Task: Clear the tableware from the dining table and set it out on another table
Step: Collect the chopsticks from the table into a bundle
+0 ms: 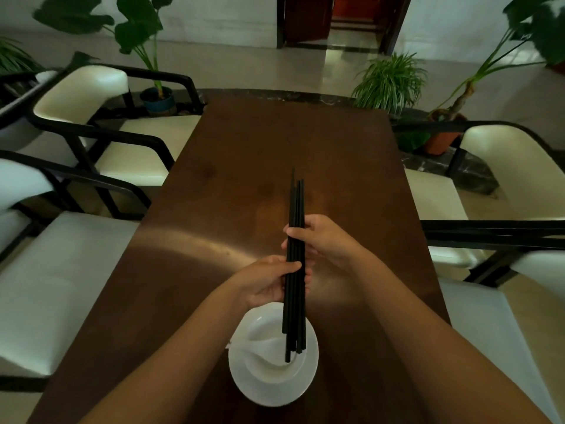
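Observation:
A bundle of several black chopsticks (295,307) is held lengthwise above the brown dining table (232,185), tips pointing away from me. My left hand (266,281) grips the bundle near its middle, and my right hand (321,237) grips it a little farther up. Below the near ends of the chopsticks sits a white plate (272,384) with a white bowl (263,328) on it. A white spoon (260,347) lies in the bowl.
Cream-cushioned chairs with black frames stand along the left side (76,96) and the right side (507,166) of the table. Potted plants (391,81) stand on the floor beyond the far end. A dark doorway (342,22) is at the back.

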